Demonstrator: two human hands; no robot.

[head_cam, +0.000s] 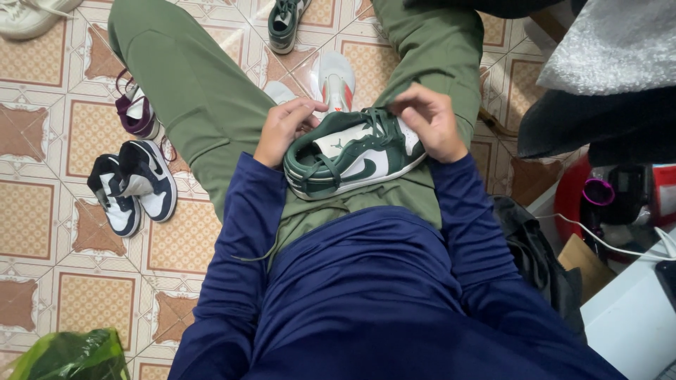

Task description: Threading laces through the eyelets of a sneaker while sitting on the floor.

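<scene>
A green and white sneaker (pixel 355 158) lies on its side across my lap, sole toward me, toe to the right. My left hand (pixel 283 127) grips its heel collar at the left end. My right hand (pixel 428 121) rests on the laced front part, fingers curled over the green laces. Both sleeves are dark blue; my trousers are olive green.
On the tiled floor (pixel 42 211) lie a pair of navy and white sneakers (pixel 132 184), a maroon shoe (pixel 137 112), a white and orange shoe (pixel 336 81) and a green shoe (pixel 285 24). A black bag (pixel 539 260) and a red tub (pixel 574 204) stand to the right.
</scene>
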